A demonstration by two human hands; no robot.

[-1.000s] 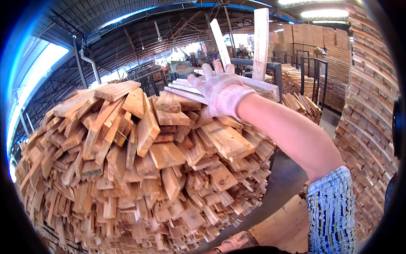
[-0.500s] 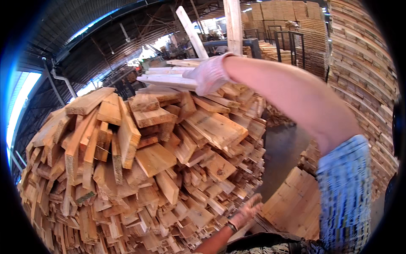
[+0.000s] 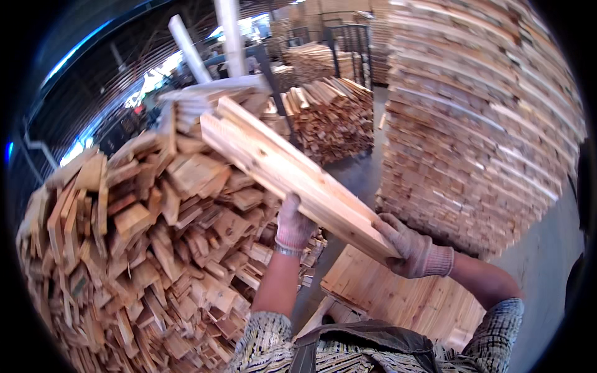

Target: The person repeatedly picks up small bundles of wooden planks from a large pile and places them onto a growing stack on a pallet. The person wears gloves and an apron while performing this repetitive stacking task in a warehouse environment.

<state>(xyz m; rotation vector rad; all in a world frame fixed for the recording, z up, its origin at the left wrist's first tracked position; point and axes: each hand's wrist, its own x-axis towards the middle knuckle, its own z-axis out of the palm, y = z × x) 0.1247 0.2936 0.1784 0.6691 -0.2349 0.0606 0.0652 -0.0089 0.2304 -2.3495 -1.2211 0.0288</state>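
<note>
Several pale wooden boards (image 3: pixel 292 177) lie together as a bundle, held slantwise in front of me. My left hand (image 3: pixel 294 222), in a light knitted glove, grips the bundle's lower side near the middle, thumb up against the edge. My right hand (image 3: pixel 413 247), gloved too, is closed round the near right end. The far end of the bundle reaches up over a big heap of loose boards (image 3: pixel 180 248) on the left. Below my hands a flat stack of planks (image 3: pixel 392 289) lies side by side, partly behind my body.
A tall stack of layered boards (image 3: pixel 460 137) rises on the right. Behind stands another pile of cut wood (image 3: pixel 329 118) by a dark metal frame (image 3: pixel 336 53). Two pale upright posts (image 3: pixel 231 37) stand beyond the heap. Grey floor (image 3: pixel 541 242) shows at the right.
My right hand has come back from the top of the heap, bringing boards toward me. My left hand has risen from low down to grip them. The view has swung right.
</note>
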